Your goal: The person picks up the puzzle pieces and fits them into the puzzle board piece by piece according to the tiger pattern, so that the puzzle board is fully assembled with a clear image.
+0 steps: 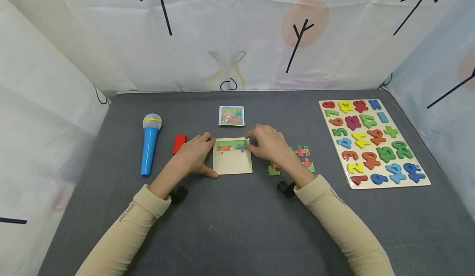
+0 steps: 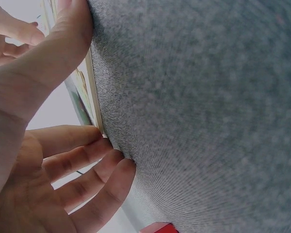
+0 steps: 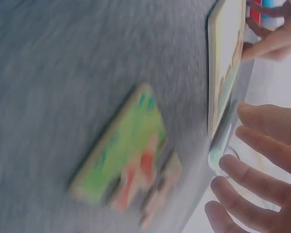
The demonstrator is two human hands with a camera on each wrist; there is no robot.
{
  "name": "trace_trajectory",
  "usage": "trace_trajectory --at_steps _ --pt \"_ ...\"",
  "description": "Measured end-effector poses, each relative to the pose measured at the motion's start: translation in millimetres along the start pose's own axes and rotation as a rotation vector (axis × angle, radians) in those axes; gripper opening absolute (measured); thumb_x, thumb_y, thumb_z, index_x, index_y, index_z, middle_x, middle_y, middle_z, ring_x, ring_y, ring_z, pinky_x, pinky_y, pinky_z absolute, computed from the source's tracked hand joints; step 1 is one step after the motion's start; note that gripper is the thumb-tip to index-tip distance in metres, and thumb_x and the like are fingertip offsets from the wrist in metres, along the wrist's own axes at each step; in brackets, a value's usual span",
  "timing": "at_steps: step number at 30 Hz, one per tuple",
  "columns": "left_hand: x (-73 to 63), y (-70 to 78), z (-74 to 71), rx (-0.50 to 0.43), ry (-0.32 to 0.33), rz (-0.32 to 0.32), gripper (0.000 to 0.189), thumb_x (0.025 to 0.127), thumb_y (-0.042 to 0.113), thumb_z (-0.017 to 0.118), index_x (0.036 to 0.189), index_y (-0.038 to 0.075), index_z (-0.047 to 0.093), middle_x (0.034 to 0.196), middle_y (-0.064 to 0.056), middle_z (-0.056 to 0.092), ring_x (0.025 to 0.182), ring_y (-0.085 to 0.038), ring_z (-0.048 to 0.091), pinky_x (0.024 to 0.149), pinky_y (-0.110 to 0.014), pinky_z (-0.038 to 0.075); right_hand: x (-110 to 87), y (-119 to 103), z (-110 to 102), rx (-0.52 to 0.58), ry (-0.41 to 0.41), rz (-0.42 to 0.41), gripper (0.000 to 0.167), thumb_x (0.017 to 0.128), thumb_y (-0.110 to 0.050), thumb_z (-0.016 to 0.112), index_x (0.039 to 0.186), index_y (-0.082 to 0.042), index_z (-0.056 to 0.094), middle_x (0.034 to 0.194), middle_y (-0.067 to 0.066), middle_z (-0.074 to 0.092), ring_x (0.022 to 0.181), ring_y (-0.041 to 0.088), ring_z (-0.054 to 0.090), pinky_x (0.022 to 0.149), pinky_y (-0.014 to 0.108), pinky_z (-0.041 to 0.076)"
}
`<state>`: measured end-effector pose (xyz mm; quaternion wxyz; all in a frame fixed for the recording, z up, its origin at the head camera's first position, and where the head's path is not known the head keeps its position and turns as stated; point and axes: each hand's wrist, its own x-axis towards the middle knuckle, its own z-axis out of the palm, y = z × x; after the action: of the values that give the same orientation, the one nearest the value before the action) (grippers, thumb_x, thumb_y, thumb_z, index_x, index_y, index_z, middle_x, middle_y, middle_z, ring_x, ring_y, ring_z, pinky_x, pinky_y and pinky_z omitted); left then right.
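Observation:
A pale wooden puzzle tray (image 1: 233,163) lies flat between both hands. Joined puzzle pieces (image 1: 231,145) fill its top strip with a green picture; the lower part shows bare wood. My left hand (image 1: 194,154) rests along the tray's left side, thumb near the bottom left corner, fingertips right at the edge (image 2: 94,99). Over the tray's top right corner hovers my right hand (image 1: 268,142), its fingers spread and loosely bent with nothing between them in the right wrist view. Several loose jigsaw pieces (image 1: 273,169) lie beside and partly behind the right forearm.
A small picture card (image 1: 231,116) lies beyond the tray. To the left are a blue toy microphone (image 1: 149,148) and a red block (image 1: 179,142). A white board of colourful numbers and letters (image 1: 375,144) occupies the right side of the grey table (image 1: 230,226).

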<state>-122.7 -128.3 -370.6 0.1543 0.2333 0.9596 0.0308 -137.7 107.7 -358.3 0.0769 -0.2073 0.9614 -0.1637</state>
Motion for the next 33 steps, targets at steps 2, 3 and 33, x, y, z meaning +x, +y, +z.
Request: trace_trajectory --at_steps 2,3,33 --pt "-0.1 0.2 -0.5 -0.001 -0.001 -0.003 0.109 0.067 0.06 0.09 0.148 -0.002 0.049 0.139 -0.017 0.055 0.118 -0.032 0.057 0.099 -0.046 0.056 -3.7 4.4 -3.8 0.006 0.005 0.004 0.029 0.093 -0.021 0.075 0.121 -0.013 0.077 0.116 0.011 0.072 0.091 0.025 0.067 0.056 0.032 0.049" --pt "-0.3 0.2 -0.8 -0.001 -0.001 -0.003 0.109 0.068 0.06 0.09 0.148 -0.002 0.049 0.139 -0.017 0.055 0.118 -0.032 0.057 0.099 -0.046 0.056 -5.5 6.6 -5.6 0.006 0.004 0.009 0.029 0.093 -0.022 0.075 0.121 -0.014 0.076 0.117 0.011 0.071 0.094 0.026 0.068 0.057 0.033 0.05" --pt "0.1 -0.8 0.0 0.002 -0.001 0.005 0.109 0.068 0.06 0.09 0.148 -0.002 0.05 0.139 -0.017 0.055 0.117 -0.032 0.057 0.097 -0.045 0.056 -37.7 45.0 -6.1 0.062 -0.103 0.034 0.035 0.089 -0.022 0.081 0.121 -0.011 0.076 0.109 0.011 0.071 0.084 0.02 0.064 0.058 0.03 0.047"
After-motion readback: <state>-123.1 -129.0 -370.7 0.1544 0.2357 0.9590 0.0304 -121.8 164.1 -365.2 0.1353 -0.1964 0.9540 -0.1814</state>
